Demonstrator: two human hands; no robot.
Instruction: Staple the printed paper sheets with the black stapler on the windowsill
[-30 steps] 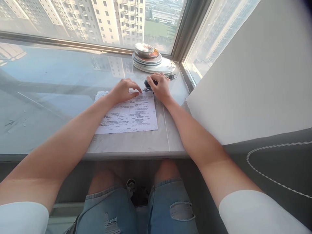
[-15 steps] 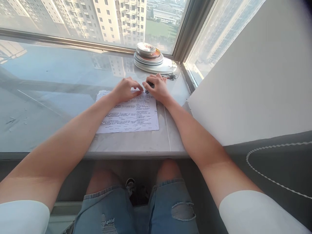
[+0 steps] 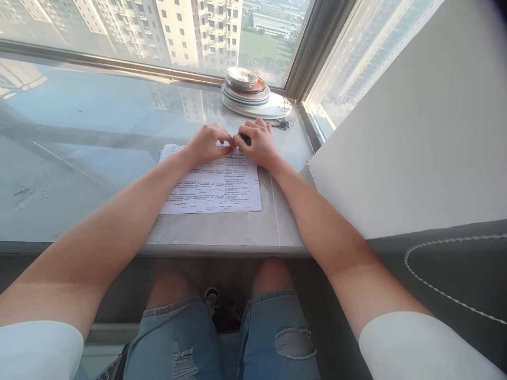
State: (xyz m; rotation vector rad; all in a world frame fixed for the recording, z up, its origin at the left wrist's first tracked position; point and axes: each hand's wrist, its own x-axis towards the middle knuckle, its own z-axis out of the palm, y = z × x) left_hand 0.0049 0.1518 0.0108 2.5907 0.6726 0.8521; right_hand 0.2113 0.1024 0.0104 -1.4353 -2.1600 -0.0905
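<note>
Printed sheets (image 3: 222, 190) lie on the pale windowsill, with lines of dark text and short dark dashes across the page. At their top edge is my left hand (image 3: 208, 145), its thumb and fingers curved into a pinch. What lies between those fingertips, if anything, is too small to tell. My right hand (image 3: 256, 141) is closed around a small dark object (image 3: 245, 139) at the sheets' top right; its kind is mostly hidden by the fingers. The fingertips of both hands nearly meet.
A stack of plates (image 3: 246, 97) stands by the window corner. Just in front of it lies a bunch of keys or rings (image 3: 283, 124). A white wall (image 3: 404, 132) rises on the right, with a beaded cord (image 3: 412, 272) below. The sill's front edge (image 3: 222, 250) is above my knees.
My left fingertips have come slightly nearer to my right thumb. A small silvery part below the dark object is now mostly covered. The whole view has shifted a little.
</note>
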